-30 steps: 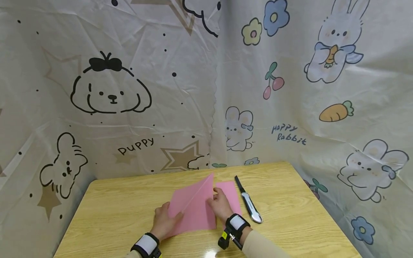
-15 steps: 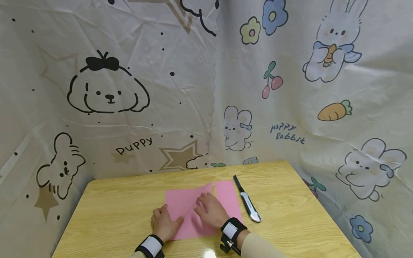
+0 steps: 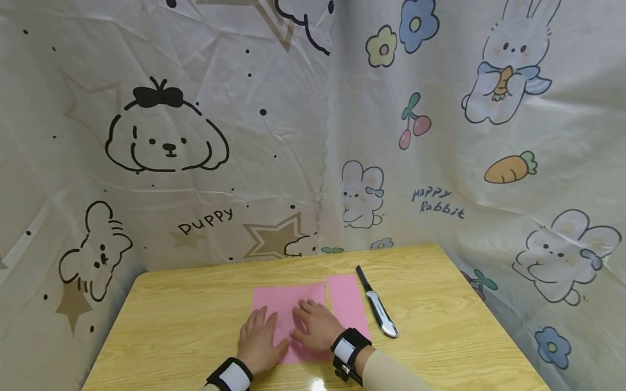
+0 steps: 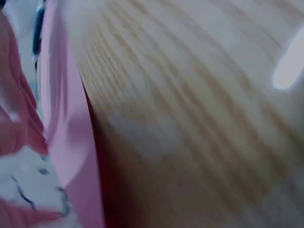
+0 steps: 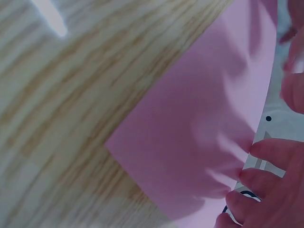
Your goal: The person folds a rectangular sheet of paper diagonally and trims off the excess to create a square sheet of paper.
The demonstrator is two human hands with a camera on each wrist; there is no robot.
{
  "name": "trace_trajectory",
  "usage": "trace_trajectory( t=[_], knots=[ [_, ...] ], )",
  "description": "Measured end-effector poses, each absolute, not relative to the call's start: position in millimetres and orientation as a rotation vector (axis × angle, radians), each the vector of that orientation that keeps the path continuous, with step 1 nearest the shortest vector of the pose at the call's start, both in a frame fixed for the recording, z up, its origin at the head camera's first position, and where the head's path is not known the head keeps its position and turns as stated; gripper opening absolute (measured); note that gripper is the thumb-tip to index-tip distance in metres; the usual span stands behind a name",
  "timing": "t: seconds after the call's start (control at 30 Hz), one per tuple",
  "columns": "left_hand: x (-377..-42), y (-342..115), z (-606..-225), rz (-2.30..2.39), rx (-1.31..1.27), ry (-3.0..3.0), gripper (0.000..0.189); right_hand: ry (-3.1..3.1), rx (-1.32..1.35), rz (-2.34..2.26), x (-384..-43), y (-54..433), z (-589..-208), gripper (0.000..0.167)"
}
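Note:
A square sheet of pink paper (image 3: 288, 298) lies on the table, with a diagonal crease across it. My left hand (image 3: 259, 339) rests on its left part, fingers relaxed and pointing away from me. On its middle and right part lies my right hand (image 3: 318, 326), fingers spread and lightly bent on the surface. Both palms hide much of the sheet. In the right wrist view the paper (image 5: 180, 118) shows one corner near the table and shallow ripples by the fingertips. The left wrist view catches the paper's edge (image 4: 71, 133) slightly raised above the wood.
To the right of the square lies a narrow pink paper strip (image 3: 346, 298), a thin gap between them. Beyond it is a utility knife (image 3: 376, 307), blade end pointing away. Wood-grain table (image 3: 186, 315) surrounds these, and a printed cloth (image 3: 274, 163) hangs behind its far edges.
The lifted right side of the square sheet has come down onto the table. My right hand has moved left onto the sheet, and my left hand has shifted slightly inward, onto the paper.

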State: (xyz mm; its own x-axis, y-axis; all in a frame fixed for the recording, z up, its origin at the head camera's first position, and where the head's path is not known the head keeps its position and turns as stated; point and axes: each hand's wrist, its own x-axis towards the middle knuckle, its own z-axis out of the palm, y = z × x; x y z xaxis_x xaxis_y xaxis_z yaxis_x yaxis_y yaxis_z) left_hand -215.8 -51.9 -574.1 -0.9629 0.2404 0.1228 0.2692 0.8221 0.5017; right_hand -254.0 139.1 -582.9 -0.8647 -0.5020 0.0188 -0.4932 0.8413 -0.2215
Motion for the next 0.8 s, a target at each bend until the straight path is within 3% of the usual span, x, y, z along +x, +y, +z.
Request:
trace_trajectory(
  t=[0.1, 0.2, 0.57, 0.8],
  knots=[
    [-208, -45, -571, -0.865, -0.732, -2.937, 0.069, 2.975, -0.804, -0.334, -255, 140, -582, 0.06],
    [-205, -41, -570, -0.885, -0.87, -2.96, 0.073, 2.96, -0.796, -0.333, -257, 140, -582, 0.058],
    [-203, -37, -572, -0.69, -0.96, -3.08, 0.076, 2.908, -0.773, -0.221, -263, 139, -588, 0.055],
    [-210, -33, -575, -0.607, -0.903, -3.074, 0.068, 2.951, -0.807, -0.072, -265, 135, -594, 0.053]
  ],
)
